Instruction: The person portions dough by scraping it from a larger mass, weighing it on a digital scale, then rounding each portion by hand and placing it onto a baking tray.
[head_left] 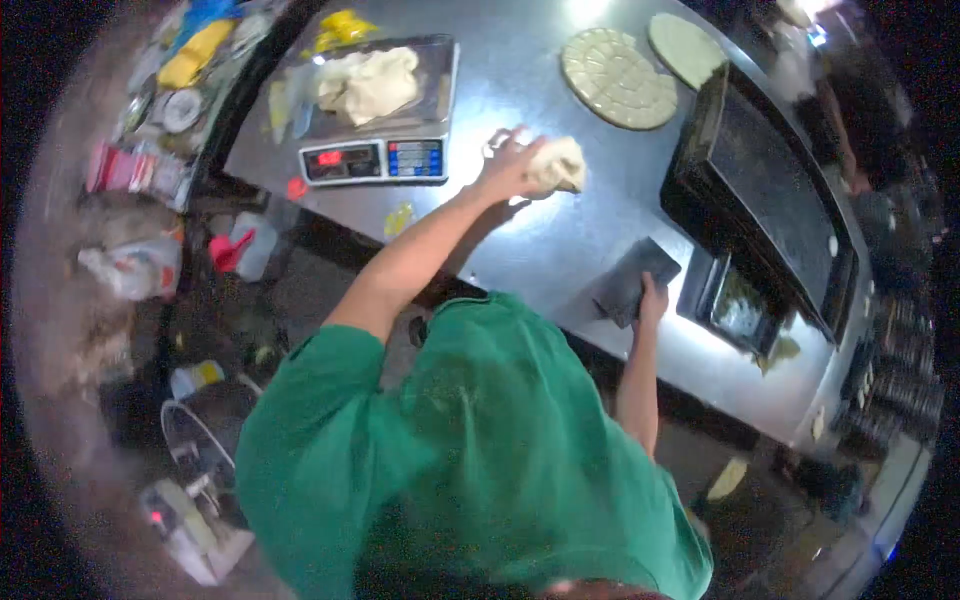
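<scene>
My left hand (515,168) is reached out over the steel table, against a pale lump of dough (558,166). It seems to grip the lump from its left side, with some fingers bent. Just left of that hand stands a digital scale (373,160) with a lit red display; a larger mass of dough (370,85) lies on its platform. Near the table's front edge, my right hand (652,300) is closed on the right end of a dark rectangular tin (638,278). The tin's inside is hard to make out.
A round, scored slab of dough (618,78) and a plain pale disc (687,50) lie at the back right. Large dark trays (770,190) and a smaller dark tin (735,300) occupy the right side. Yellow plastic (342,30) sits behind the scale.
</scene>
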